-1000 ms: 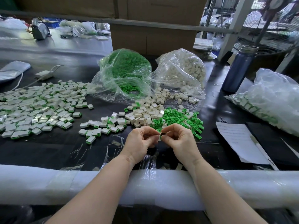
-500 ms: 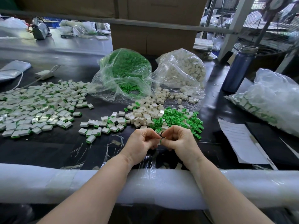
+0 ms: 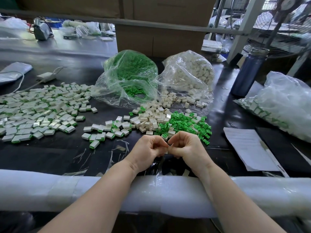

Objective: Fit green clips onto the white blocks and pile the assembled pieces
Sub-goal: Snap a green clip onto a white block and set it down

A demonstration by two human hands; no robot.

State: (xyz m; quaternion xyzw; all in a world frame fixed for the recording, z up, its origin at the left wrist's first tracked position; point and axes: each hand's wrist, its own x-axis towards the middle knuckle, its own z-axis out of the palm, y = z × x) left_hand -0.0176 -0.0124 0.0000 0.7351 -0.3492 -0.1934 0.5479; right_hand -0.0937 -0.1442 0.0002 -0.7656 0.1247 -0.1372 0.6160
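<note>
Hands have barely shifted over the last second: the left hand (image 3: pixel 148 148) and right hand (image 3: pixel 186 147) remain knuckle to knuckle just above the near edge of the black table (image 3: pixel 50 157), fingers curled inward, and the only change is a slight tightening, with the fingertips now meeting over a small pale piece (image 3: pixel 166 152) that peeks out between them. I judge this to be the pressing-together step, a clip being seated on a block, not yet finished and not yet released; both hands pinch that one piece, though the clip itself is hidden by the fingers. Just beyond the hands lie the loose green clips (image 3: pixel 185 126), small, matte and ribbed with open lattice shapes, touching a heap of bare white blocks (image 3: pixel 151 118), which are squat, cream and hard-edged. To the left spreads the pile of assembled pieces (image 3: pixel 37 113) (flat white rectangles with a green rim, some faces glossy enough to catch the light), and a smaller scatter of them (image 3: pixel 104 132) sits nearer the hands. Behind stand two crinkled clear plastic bags, the bag of clips (image 3: pixel 131 73) and the bag of blocks (image 3: pixel 190 71), both spilling open. A soft white foam pad (image 3: pixel 67 190) wraps the table's front rail under the forearms.
</note>
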